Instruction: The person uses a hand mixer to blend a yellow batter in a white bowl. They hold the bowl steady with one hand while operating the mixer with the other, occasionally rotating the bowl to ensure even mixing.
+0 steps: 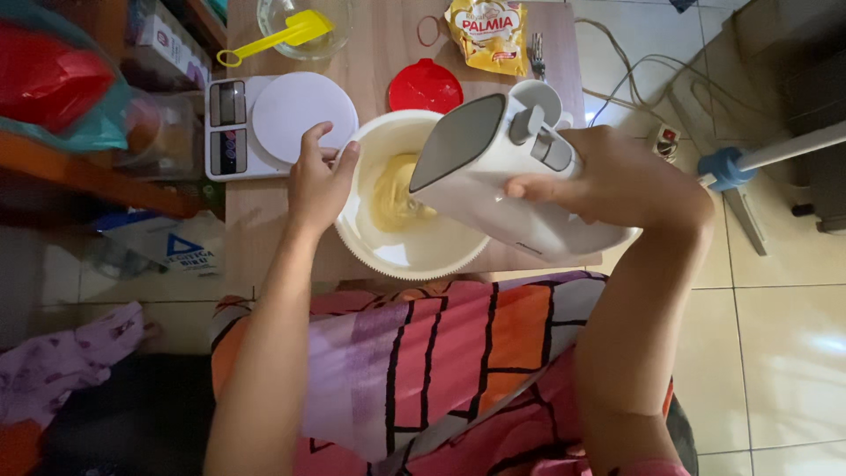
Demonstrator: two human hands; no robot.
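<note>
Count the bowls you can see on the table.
2. A white bowl of yellow batter sits at the near edge, its rim held by the left hand. A clear glass bowl stands at the far edge, cut off by the frame.

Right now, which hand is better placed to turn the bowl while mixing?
Left, probably. The left hand already grips the rim of the bowl, while the right hand is busy holding the mixer.

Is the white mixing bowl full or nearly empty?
Partly filled: the white mixing bowl holds a mound of pale yellow batter near its middle, while bare white inner wall shows around it.
</note>
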